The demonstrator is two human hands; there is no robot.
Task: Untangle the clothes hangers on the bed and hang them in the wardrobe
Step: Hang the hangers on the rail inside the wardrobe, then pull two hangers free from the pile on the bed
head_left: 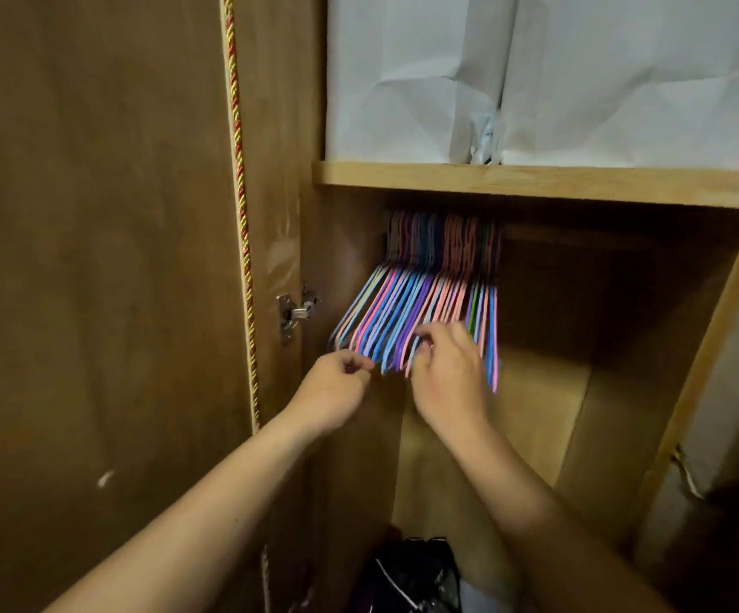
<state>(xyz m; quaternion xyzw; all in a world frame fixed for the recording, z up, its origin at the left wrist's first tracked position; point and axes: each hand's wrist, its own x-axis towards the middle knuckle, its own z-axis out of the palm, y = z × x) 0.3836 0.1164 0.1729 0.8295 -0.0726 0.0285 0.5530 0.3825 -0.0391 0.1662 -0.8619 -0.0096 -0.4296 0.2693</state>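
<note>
Several thin wire clothes hangers (420, 303) in pink, blue, purple and green hang packed together inside the wooden wardrobe (535, 185), under its shelf. Their hooks sit in shadow, so the rail is hidden. My left hand (336, 387) has its fingers curled at the lower ends of the leftmost hangers and seems to pinch one. Further right, my right hand (445, 373) curls its fingers round the lower ends of the middle hangers. The bed is out of view.
The open wardrobe door (93, 258) fills the left side, with a metal hinge (294, 314) and a twisted cord (241, 214) along its edge. White bags (513, 77) stand on the shelf above. A dark bag (411, 577) lies on the wardrobe floor. A box (730, 391) stands at the right.
</note>
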